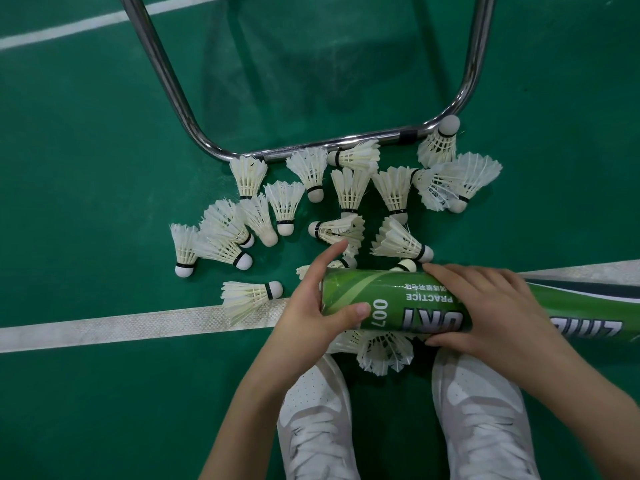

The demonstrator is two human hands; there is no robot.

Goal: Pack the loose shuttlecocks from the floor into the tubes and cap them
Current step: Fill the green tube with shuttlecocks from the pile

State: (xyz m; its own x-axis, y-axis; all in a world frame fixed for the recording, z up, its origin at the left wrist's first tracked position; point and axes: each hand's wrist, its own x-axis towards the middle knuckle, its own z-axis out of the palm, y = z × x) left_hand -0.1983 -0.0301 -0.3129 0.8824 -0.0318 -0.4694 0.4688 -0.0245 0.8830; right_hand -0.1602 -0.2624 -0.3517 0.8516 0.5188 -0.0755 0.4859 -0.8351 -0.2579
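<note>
A green shuttlecock tube (pixel 412 303) lies level across the view, held above the floor, its far part running off the right edge. My right hand (pixel 485 306) wraps around its middle. My left hand (pixel 311 303) cups the tube's left end, thumb on the front and index finger stretched over the top. Whether that end is capped is hidden by my palm. Several white feather shuttlecocks (pixel 349 188) lie scattered on the green floor beyond the tube. One shuttlecock (pixel 249 296) rests on the white line at the left, and another (pixel 386 353) sits under the tube between my shoes.
A chrome tube frame (pixel 311 145) curves across the floor just behind the pile. One shuttlecock (pixel 440 143) leans against its right corner. A white court line (pixel 104 329) runs left to right. My two white shoes (pixel 478 410) stand at the bottom.
</note>
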